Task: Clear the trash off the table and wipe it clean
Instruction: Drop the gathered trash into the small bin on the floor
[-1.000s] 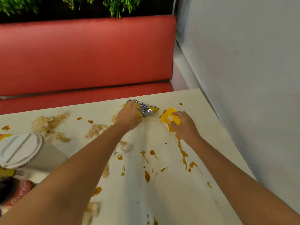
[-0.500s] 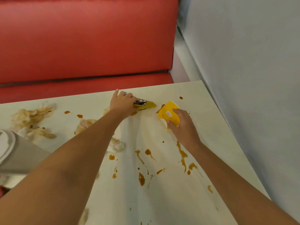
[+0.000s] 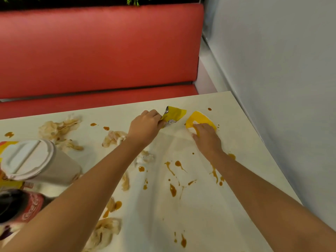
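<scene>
At the far side of the cream table [image 3: 245,160], my left hand [image 3: 143,127] pinches a crumpled yellow and silver snack wrapper [image 3: 173,115], lifted slightly off the surface. Just to its right, my right hand [image 3: 206,137] lies over a yellow paper piece [image 3: 198,120], with its fingers curled onto the near edge. Brown sauce stains [image 3: 172,190] are splashed across the middle of the table. Soiled crumpled napkins [image 3: 59,127] lie at the left and near the front.
A white lidded paper cup [image 3: 36,160] lies tipped on its side at the left, with a red cola cup [image 3: 20,206] below it. A red bench seat [image 3: 100,51] runs behind the table. A grey wall [image 3: 281,70] borders the table's right edge.
My left hand has gathered the snack wrapper and raised its free end. My right hand has closed further over the yellow paper piece. The camera has tilted, shifting the scene.
</scene>
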